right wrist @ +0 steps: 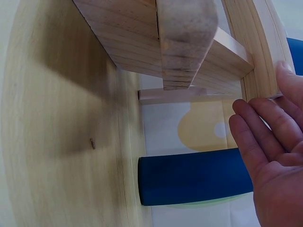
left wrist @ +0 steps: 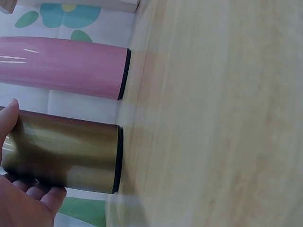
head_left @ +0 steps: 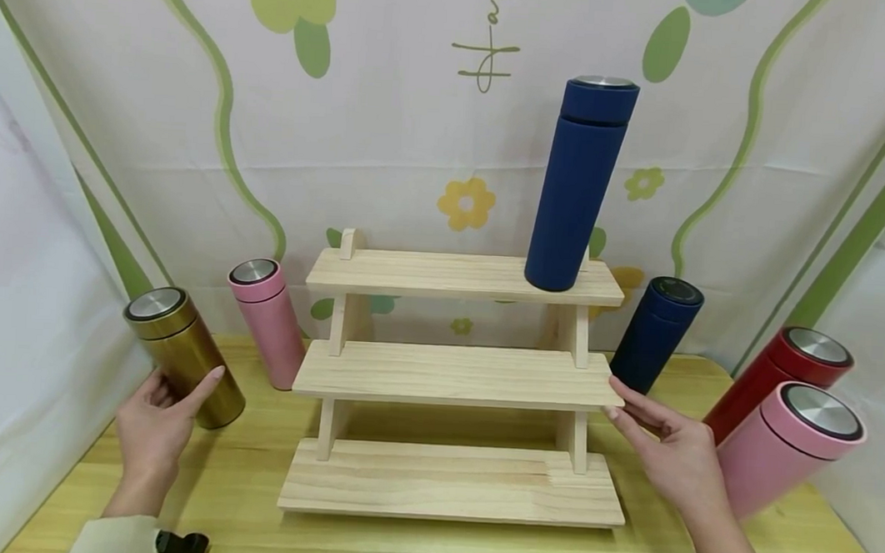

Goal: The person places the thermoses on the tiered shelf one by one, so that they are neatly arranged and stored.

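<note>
A gold thermos flask (head_left: 190,363) stands at the left, its base at the wooden table. My left hand (head_left: 157,420) grips it, thumb on one side and fingers on the other. Beside the gold flask is a pink thermos flask (left wrist: 66,68). At the right end of the middle step of a three-step wooden rack (head_left: 456,373), my right hand (head_left: 674,451) has its fingers loosely extended at the corner; contact is unclear. Behind those fingers stands a short dark blue flask (right wrist: 194,177). A tall blue flask (head_left: 582,184) stands on the rack's top step.
A red flask (head_left: 778,378) and a thicker pink flask (head_left: 790,445) stand right of my right hand, close together. White cloth (head_left: 389,140) with flower prints hangs behind the rack and at both sides. The table (head_left: 391,545) extends in front of the rack.
</note>
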The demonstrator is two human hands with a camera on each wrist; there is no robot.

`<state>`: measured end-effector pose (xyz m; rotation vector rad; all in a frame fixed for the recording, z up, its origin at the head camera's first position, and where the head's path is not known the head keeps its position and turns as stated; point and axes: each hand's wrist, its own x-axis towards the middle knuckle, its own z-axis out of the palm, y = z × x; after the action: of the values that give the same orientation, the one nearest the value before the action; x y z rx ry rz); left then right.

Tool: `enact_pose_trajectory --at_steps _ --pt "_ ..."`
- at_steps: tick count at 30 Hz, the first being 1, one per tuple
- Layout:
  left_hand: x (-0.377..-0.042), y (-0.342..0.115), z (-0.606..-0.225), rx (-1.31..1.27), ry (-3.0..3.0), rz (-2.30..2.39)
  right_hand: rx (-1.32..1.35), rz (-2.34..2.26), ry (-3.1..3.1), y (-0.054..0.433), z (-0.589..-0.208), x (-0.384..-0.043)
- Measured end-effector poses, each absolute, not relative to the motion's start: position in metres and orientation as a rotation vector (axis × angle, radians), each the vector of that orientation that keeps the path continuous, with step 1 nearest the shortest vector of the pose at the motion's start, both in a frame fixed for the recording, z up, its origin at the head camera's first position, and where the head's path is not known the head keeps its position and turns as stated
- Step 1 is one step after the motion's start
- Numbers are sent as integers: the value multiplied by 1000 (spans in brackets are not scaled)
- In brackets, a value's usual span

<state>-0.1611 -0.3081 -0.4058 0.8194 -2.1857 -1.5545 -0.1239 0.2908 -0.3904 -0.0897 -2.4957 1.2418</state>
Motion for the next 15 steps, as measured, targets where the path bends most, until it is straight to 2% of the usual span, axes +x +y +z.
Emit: enact_pose_trajectory --at_steps 15 --pt "-161 -312 -417 863 -2250 -1604 -75 1257 -2475 291 -392 -125"
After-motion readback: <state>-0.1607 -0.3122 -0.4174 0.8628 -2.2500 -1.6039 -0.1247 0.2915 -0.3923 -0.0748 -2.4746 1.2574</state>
